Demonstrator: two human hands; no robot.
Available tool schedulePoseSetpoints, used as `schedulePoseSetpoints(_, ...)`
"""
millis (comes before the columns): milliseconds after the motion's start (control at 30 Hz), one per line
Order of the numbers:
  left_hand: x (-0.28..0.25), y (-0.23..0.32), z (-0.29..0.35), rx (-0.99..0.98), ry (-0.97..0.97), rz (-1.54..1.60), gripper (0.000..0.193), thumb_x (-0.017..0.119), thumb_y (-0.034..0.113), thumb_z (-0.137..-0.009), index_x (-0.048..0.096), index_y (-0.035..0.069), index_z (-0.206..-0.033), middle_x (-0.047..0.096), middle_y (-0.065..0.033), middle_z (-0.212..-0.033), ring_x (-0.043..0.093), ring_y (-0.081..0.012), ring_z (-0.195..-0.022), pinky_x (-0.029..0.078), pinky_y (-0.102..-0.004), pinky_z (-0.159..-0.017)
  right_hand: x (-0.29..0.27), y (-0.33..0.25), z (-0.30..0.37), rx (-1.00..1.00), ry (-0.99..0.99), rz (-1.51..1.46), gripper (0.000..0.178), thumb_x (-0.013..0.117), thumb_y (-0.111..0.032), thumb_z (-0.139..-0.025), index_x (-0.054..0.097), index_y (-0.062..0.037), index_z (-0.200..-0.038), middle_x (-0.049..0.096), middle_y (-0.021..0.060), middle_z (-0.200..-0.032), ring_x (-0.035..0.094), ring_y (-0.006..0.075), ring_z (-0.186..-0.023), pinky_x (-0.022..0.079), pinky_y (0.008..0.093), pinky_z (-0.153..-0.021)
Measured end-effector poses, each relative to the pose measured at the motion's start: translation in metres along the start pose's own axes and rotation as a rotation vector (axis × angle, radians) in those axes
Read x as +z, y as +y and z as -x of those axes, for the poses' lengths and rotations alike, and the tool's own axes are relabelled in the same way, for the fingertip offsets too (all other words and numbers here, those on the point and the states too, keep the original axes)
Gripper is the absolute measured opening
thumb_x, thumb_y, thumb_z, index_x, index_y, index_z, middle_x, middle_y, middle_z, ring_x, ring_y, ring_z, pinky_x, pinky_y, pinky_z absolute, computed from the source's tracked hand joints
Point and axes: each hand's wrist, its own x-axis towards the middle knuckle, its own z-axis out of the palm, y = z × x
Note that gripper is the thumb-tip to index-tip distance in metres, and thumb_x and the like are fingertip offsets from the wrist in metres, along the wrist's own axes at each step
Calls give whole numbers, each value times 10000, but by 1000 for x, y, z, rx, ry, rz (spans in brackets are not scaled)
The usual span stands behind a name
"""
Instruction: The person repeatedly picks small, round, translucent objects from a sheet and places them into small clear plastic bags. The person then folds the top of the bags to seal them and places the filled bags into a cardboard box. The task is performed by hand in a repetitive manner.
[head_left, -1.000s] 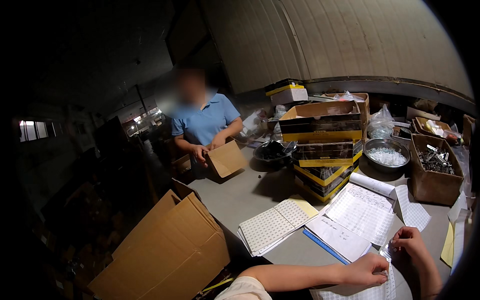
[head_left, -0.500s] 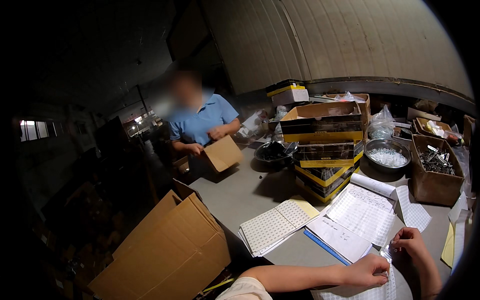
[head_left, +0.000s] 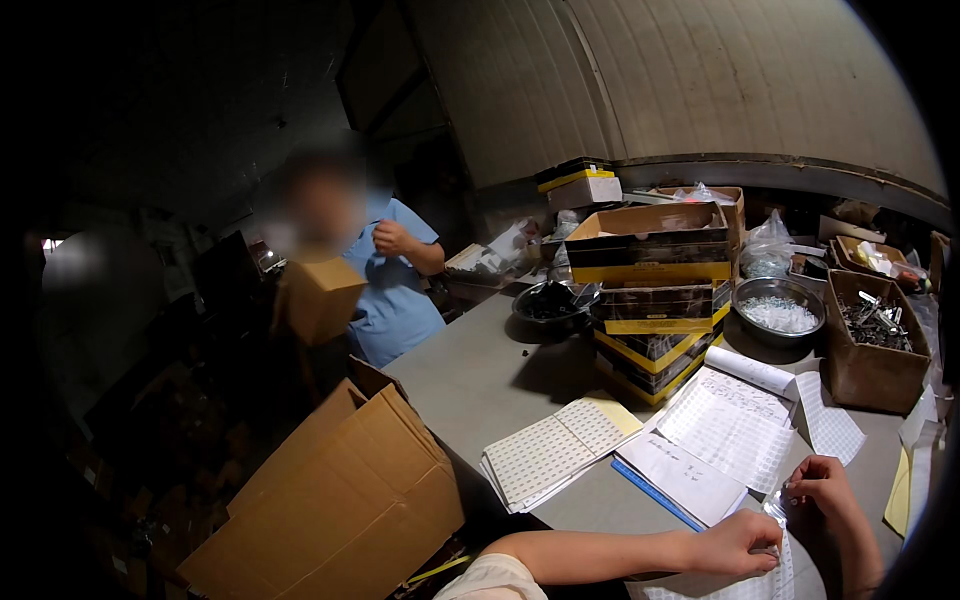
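Note:
At the near right of the table, my left hand (head_left: 738,544) is closed with its fingertips pinched together; what they hold, if anything, is too small to make out. Just beyond it, my right hand (head_left: 824,488) pinches a small shiny clear plastic piece (head_left: 774,504), perhaps a little bag. Beneath my hands lies a white sheet of small printed labels (head_left: 700,588). Close to my left forearm are an open notepad with handwriting (head_left: 735,400), a loose written page on a blue-edged pad (head_left: 680,475), and a stack of printed label sheets (head_left: 550,450).
A large open carton (head_left: 330,500) stands left of the table. Black-and-yellow boxes (head_left: 650,250) are stacked mid-table, between bowls of black parts (head_left: 550,302) and white parts (head_left: 778,312). Metal pieces fill a cardboard box (head_left: 875,355). A co-worker in blue (head_left: 400,290) holds a carton (head_left: 325,298).
The co-worker has shifted left and turned, taking the carton along, with one hand now raised off it. My hands have hardly moved.

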Motion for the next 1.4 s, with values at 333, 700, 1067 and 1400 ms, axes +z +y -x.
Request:
schedulePoseSetpoints(333, 6, -5, 3, 33, 28, -4, 213, 773, 147, -797, 713, -15, -921, 651, -160, -820, 632, -295, -751, 485, -397, -687, 4, -5, 5, 19, 3, 20, 108, 756, 33, -777, 666, 1, -828, 702, 78, -747, 640, 132, -622, 504, 267, -581)
schedulePoseSetpoints(700, -14, 34, 12, -62, -59, -94, 189, 730, 188, -917, 697, 13, -978, 658, -153, -908, 643, -323, -848, 503, -398, -761, 9, -29, 13, 68, 1, 6, 102, 762, -8, -802, 690, -11, -874, 681, 35, -776, 630, 117, -675, 501, 271, -624)
schedulePoseSetpoints(1067, -10, 37, 9, -122, -21, -78, 123, 807, 114, -880, 775, 37, -971, 690, -76, -816, 580, -144, -653, 454, -293, -592, -38, -14, 39, 153, -96, -16, 119, 761, -104, -906, 681, -25, -947, 675, 19, -830, 629, 108, -727, 510, 263, -670)
schedulePoseSetpoints(1400, -14, 39, 8, -145, -78, -80, 143, 776, 174, -911, 757, 45, -972, 694, -109, -853, 642, -238, -716, 507, -348, -657, -51, -34, 69, 152, -47, 310, 139, 683, -171, -999, 657, -36, -979, 641, -3, -809, 612, 82, -700, 521, 253, -644)
